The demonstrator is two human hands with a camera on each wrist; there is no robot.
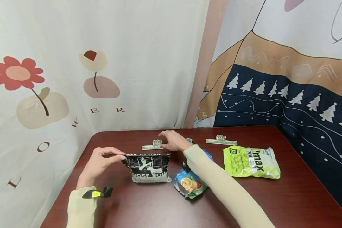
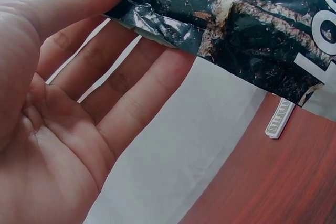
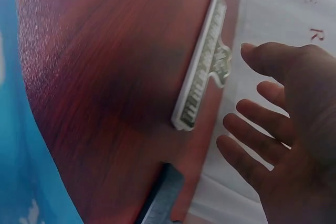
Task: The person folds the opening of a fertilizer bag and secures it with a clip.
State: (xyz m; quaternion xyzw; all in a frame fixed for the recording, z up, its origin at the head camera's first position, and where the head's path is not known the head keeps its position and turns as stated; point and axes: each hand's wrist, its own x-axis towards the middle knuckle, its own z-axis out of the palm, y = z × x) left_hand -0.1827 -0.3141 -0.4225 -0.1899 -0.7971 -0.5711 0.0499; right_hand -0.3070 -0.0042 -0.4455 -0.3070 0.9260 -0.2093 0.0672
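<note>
A black and pale-grey soil bag (image 1: 149, 169) stands on the table with its upper edge level. My left hand (image 1: 98, 163) pinches that edge at its left corner; in the left wrist view the thumb lies over the black film and the fingers are behind it. My right hand (image 1: 174, 141) hovers at a pale bag clip (image 1: 151, 147) with a ruler-like bar. In the right wrist view, a gap separates the spread fingers from this clip (image 3: 199, 72). Below the right forearm is a blue fruit-printed bag (image 1: 189, 185), partly hidden by the sleeve.
On the right lies a lime-green bag (image 1: 250, 162), with another pale clip (image 1: 221, 141) behind it. A greyish clip-like piece (image 3: 160, 198) shows partly in the right wrist view. Printed curtains (image 1: 148, 79) hang along the back edge of the dark red table (image 1: 142, 205).
</note>
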